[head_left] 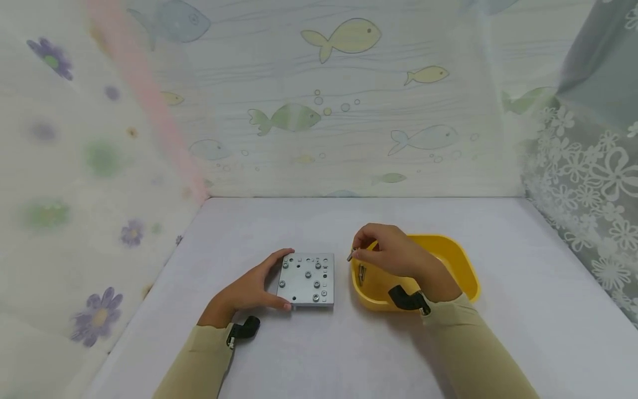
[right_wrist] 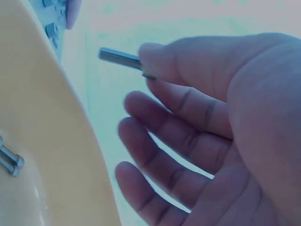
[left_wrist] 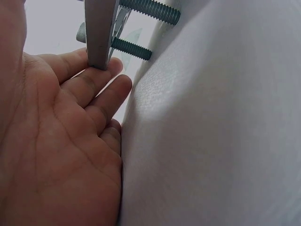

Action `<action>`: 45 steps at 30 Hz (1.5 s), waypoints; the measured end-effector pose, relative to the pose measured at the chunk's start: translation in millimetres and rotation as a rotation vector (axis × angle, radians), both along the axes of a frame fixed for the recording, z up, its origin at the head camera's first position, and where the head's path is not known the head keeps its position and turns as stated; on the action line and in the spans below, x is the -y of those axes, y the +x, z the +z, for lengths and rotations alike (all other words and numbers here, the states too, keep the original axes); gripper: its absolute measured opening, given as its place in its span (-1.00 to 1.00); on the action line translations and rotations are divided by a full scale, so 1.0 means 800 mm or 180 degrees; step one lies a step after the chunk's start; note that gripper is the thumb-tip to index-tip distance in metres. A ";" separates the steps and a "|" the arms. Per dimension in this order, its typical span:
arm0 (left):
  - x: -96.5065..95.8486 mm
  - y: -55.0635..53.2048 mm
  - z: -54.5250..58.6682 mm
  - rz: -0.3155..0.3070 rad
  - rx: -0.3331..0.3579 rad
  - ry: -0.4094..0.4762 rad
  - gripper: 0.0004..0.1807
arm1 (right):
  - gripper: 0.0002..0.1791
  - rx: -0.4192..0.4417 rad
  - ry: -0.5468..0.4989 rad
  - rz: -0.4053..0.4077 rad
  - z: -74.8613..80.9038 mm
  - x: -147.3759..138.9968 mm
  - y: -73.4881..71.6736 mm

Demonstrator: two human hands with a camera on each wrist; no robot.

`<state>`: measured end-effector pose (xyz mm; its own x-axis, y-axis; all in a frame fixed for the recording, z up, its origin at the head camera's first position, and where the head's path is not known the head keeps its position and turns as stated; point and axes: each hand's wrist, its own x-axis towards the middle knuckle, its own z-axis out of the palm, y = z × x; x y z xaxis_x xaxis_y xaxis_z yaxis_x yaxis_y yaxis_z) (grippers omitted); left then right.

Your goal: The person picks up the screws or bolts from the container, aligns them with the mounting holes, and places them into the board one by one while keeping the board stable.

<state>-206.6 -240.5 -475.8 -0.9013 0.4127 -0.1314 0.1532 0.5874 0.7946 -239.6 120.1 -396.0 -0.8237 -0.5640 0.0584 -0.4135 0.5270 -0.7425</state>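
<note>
My left hand [head_left: 251, 288] grips a square silver metal plate [head_left: 296, 277] by its left side, thumb at the near edge and fingers at the far edge. Several socket-head bolts stand in the plate, among open holes. In the left wrist view, threaded shanks [left_wrist: 131, 48] stick out from its underside, above the white surface. To the right, my right hand [head_left: 394, 252] pinches a small metal screw [right_wrist: 120, 57] between thumb and index finger, over the left rim of a yellow basin [head_left: 471, 271]. The screw's held end is hidden by the thumb.
Inside the basin, a few loose screws [head_left: 361, 274] lie near its left wall. Both things are on a white-covered table [head_left: 349, 354]. A fish-patterned curtain [head_left: 349, 138] rises behind the table, with a flowered one on the left and lace on the right.
</note>
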 end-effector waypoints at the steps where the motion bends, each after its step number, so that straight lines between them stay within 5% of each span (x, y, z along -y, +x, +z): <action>1: 0.000 0.000 0.000 -0.0010 -0.0001 0.0003 0.41 | -0.92 -0.0023 -0.0008 -0.0029 0.001 0.001 0.000; 16: 0.002 -0.001 -0.003 -0.0032 -0.0026 -0.0002 0.42 | -0.89 -0.0129 -0.0132 -0.0210 -0.001 0.025 0.009; 45: 0.002 -0.001 -0.002 0.0006 -0.0039 -0.0082 0.40 | -0.89 -0.0337 -0.0268 -0.0080 -0.014 0.068 0.026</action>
